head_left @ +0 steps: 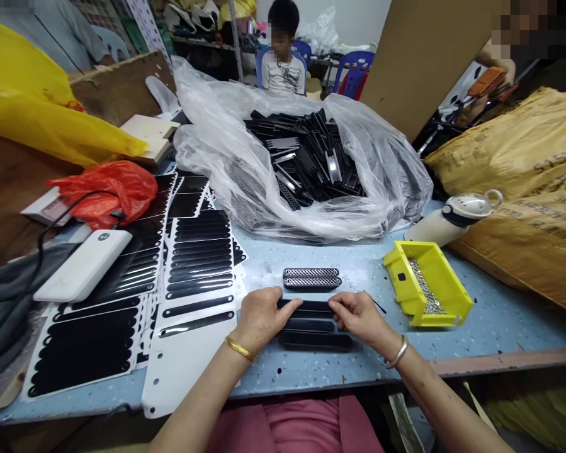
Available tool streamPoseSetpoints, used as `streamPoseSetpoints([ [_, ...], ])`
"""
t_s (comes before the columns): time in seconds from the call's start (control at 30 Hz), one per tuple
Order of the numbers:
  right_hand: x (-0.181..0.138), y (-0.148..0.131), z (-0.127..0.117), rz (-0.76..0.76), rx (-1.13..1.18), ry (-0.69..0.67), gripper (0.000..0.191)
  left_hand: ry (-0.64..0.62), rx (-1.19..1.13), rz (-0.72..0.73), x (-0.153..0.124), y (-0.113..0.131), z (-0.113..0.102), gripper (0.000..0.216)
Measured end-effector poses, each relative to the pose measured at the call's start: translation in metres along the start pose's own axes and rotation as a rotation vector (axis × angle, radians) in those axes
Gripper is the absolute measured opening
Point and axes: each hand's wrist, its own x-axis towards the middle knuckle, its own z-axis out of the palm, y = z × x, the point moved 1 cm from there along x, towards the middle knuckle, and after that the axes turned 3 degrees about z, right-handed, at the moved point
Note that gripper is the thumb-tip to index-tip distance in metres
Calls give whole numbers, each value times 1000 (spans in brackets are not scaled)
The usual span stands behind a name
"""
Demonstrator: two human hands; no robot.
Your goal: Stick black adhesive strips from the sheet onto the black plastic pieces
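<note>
A long black plastic part (313,325) with slots lies on the blue table (490,321) in front of me. My left hand (262,316) pinches its left end, and my right hand (359,316) pinches its right end. Both hands have their fingers curled on the part. Just beyond it lie two narrow metal mesh strips (311,278) side by side. Each wrist wears a bangle.
Sheets of black stickers (198,258) cover the table's left side, with a white power bank (85,264) on them. A clear bag of black parts (306,160) sits behind. A yellow tray (427,284) holding mesh strips stands at right. A person sits far back.
</note>
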Motion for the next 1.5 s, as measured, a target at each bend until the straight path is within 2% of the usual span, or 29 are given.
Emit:
streamPoseSetpoints([
  [0.1,-5,-1,-4,-111,-107,16,35,10,-69,25,-4,-5,-9,39],
  [0.17,-8,-1,-11,-219,-224,59,35,100,-143,59,-14,-17,-26,36],
  [0.23,-9,-1,-18,-335,-324,163,34,246,-214,57,-32,-39,-49,32],
  [0.27,-11,-2,-21,-402,-362,241,31,334,-231,16,-44,-52,-61,29],
  [0.33,-15,-9,-23,-552,-410,390,23,511,-150,-225,-73,-82,-83,23],
  [0.4,-23,-25,-15,-700,-417,446,12,540,-69,-470,-105,-109,-94,23],
  [0.43,-27,-36,-6,-763,-403,417,9,512,-84,-544,-120,-119,-95,23],
  [0.5,-38,-59,21,-841,-350,274,13,507,-183,-653,-145,-130,-89,22],
  [0.57,-47,-79,57,-916,-289,101,18,533,-406,-725,-160,-132,-76,23],
  [0.67,-49,-95,113,-894,-345,-142,20,602,-796,-789,-164,-124,-59,29],
  [0.73,-43,-93,141,-888,-388,-206,20,653,-980,-830,-161,-117,-55,35],
  [0.8,-34,-86,158,-870,-421,-232,22,666,-1144,-864,-158,-110,-57,43],
  [0.9,-22,-74,165,-833,-393,-199,26,558,-1375,-845,-151,-102,-61,48],
  [0.97,-18,-73,164,-820,-349,-139,27,486,-1432,-806,-145,-99,-60,45],
  [1.1,-12,-86,169,-838,-330,-93,25,451,-1329,-795,-131,-96,-54,43],
  [1.2,-6,-94,180,-797,-374,-77,20,428,-1304,-795,-123,-93,-51,41],
  [1.3,0,-92,188,-732,-369,-66,17,423,-1376,-779,-118,-87,-49,37],
  [1.5,5,-85,186,-621,-173,-86,14,526,-1502,-798,-111,-80,-41,29],
])
